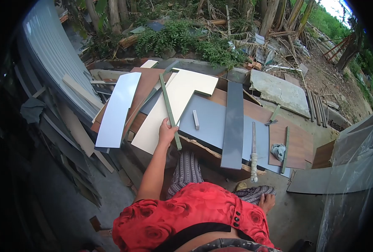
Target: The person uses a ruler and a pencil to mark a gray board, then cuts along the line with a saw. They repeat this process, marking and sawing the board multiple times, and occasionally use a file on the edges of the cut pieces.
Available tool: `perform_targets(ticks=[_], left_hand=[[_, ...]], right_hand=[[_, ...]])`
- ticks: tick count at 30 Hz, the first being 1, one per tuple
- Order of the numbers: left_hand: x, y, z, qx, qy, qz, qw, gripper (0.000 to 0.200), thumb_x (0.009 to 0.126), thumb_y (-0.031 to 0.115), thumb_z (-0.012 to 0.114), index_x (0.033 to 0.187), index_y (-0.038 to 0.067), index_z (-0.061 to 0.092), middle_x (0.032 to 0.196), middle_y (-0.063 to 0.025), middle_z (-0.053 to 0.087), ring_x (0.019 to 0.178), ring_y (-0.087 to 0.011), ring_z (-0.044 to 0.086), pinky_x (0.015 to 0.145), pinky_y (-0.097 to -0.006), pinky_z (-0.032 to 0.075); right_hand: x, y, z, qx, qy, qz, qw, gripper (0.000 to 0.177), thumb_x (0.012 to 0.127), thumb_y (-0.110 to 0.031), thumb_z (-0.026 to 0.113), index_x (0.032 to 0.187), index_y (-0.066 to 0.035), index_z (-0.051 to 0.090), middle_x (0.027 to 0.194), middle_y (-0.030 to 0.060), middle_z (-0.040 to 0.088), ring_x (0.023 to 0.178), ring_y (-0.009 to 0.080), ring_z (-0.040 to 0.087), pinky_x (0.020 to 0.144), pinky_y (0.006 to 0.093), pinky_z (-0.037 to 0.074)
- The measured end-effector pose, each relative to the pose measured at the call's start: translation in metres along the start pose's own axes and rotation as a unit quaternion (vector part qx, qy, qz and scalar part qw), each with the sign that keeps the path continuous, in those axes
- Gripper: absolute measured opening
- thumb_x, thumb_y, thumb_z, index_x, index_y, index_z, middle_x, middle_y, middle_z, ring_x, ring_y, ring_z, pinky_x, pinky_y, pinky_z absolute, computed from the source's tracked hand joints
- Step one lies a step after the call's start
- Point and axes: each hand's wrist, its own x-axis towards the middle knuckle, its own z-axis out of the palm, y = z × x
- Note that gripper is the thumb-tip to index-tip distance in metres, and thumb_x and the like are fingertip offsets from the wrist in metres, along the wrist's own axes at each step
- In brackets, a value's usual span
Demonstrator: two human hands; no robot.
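My left hand (167, 131) is closed around the lower part of a long, narrow green strip (168, 98). The strip lies slantwise across a cream L-shaped panel (153, 126). My right hand (267, 202) rests on my patterned trousers near the knee, holding nothing, its fingers loosely laid out. To the right of the strip, a small pale block (195, 119) sits on a blue-grey board (209, 113). Farther right lies a long blade with a cord-wrapped handle (253, 161), beyond a dark grey plank (232, 126).
A glossy white panel (119, 109) lies at left, near corrugated sheeting (56, 54) and leaning offcuts (71, 147). At right are a crumpled cloth (277, 151), another green strip (285, 149), a brown board (298, 140) and plastic sheeting (354, 164). A concrete slab (279, 92) lies behind.
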Motion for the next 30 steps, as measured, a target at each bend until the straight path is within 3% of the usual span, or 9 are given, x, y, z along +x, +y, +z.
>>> perform_targets(ticks=[1, 2, 3, 6, 9, 13, 15, 19, 30], left_hand=[[-0.004, -0.002, -0.009, -0.250, -0.051, -0.059, 0.965, 0.065, 0.079, 0.011, 0.060, 0.136, -0.001, 0.031, 0.097, -0.0145, 0.058, 0.088, -0.0300, 0.061, 0.078, -0.0405, 0.050], [-0.007, -0.004, -0.019, -0.386, -0.093, -0.101, 0.912, 0.050, 0.082, 0.009, 0.055, 0.129, 0.001, 0.040, 0.091, -0.0103, 0.058, 0.081, -0.0246, 0.060, 0.070, -0.0374, 0.051], [-0.014, -0.003, -0.029, -0.383, -0.091, -0.101, 0.914, 0.050, 0.082, 0.009, 0.055, 0.129, 0.001, 0.040, 0.091, -0.0103, 0.058, 0.081, -0.0246, 0.060, 0.070, -0.0374, 0.051], [-0.029, -0.002, -0.049, -0.586, -0.158, -0.218, 0.764, 0.026, 0.090, 0.020, 0.049, 0.112, 0.006, 0.052, 0.084, -0.0070, 0.057, 0.065, -0.0166, 0.054, 0.055, -0.0274, 0.047], [-0.031, -0.016, -0.059, -0.609, -0.179, -0.208, 0.744, 0.025, 0.091, 0.025, 0.049, 0.110, 0.009, 0.052, 0.083, -0.0063, 0.056, 0.061, -0.0147, 0.050, 0.051, -0.0257, 0.044], [-0.040, -0.014, -0.054, -0.571, -0.166, -0.221, 0.773, 0.025, 0.093, 0.029, 0.049, 0.109, 0.010, 0.053, 0.082, -0.0057, 0.055, 0.059, -0.0140, 0.050, 0.048, -0.0264, 0.043], [-0.054, -0.002, -0.053, -0.484, -0.096, -0.190, 0.849, 0.023, 0.093, 0.026, 0.048, 0.109, 0.009, 0.050, 0.078, -0.0050, 0.052, 0.057, -0.0136, 0.052, 0.044, -0.0265, 0.044], [-0.063, 0.017, -0.058, -0.416, -0.106, -0.125, 0.894, 0.036, 0.093, 0.026, 0.051, 0.124, 0.009, 0.048, 0.078, -0.0054, 0.055, 0.052, -0.0134, 0.054, 0.039, -0.0255, 0.045], [-0.077, 0.034, -0.054, -0.177, -0.098, 0.030, 0.979, 0.036, 0.086, 0.014, 0.062, 0.120, 0.006, 0.058, 0.073, 0.0034, 0.056, 0.049, -0.0015, 0.047, 0.040, -0.0161, 0.037]], right_hand=[[0.000, 0.000, -0.001, -0.005, -0.001, -0.012, 1.000, 0.015, 0.076, -0.017, 0.065, 0.078, -0.005, 0.056, 0.083, 0.0108, 0.052, 0.082, 0.0322, 0.051, 0.069, 0.0448, 0.038], [0.000, 0.000, 0.000, -0.003, -0.001, -0.010, 1.000, 0.015, 0.076, -0.017, 0.065, 0.078, -0.005, 0.056, 0.083, 0.0108, 0.052, 0.082, 0.0322, 0.051, 0.069, 0.0448, 0.038], [0.001, 0.001, 0.001, -0.010, 0.006, -0.013, 1.000, 0.015, 0.076, -0.017, 0.065, 0.078, -0.005, 0.056, 0.083, 0.0108, 0.052, 0.082, 0.0321, 0.051, 0.069, 0.0446, 0.037], [0.003, -0.001, 0.001, -0.012, 0.005, -0.013, 1.000, 0.016, 0.076, -0.018, 0.065, 0.078, -0.005, 0.056, 0.083, 0.0105, 0.052, 0.082, 0.0319, 0.051, 0.069, 0.0442, 0.038], [0.003, -0.002, 0.003, -0.009, -0.001, -0.006, 1.000, 0.015, 0.076, -0.018, 0.065, 0.078, -0.006, 0.056, 0.084, 0.0101, 0.052, 0.082, 0.0317, 0.051, 0.070, 0.0441, 0.038], [0.002, -0.001, 0.001, -0.007, -0.003, -0.005, 1.000, 0.015, 0.076, -0.018, 0.065, 0.078, -0.006, 0.057, 0.084, 0.0097, 0.052, 0.083, 0.0316, 0.051, 0.071, 0.0441, 0.038], [0.000, 0.002, 0.002, -0.007, -0.001, -0.001, 1.000, 0.015, 0.076, -0.018, 0.066, 0.078, -0.006, 0.057, 0.084, 0.0096, 0.052, 0.083, 0.0315, 0.051, 0.071, 0.0441, 0.038], [0.001, 0.005, 0.005, -0.005, 0.005, -0.006, 1.000, 0.014, 0.075, -0.018, 0.066, 0.079, -0.007, 0.057, 0.084, 0.0094, 0.052, 0.084, 0.0311, 0.051, 0.072, 0.0437, 0.038], [0.000, -0.005, -0.001, -0.018, -0.010, 0.032, 0.999, 0.015, 0.076, -0.020, 0.065, 0.080, -0.008, 0.057, 0.086, 0.0090, 0.052, 0.087, 0.0303, 0.050, 0.075, 0.0432, 0.036]])
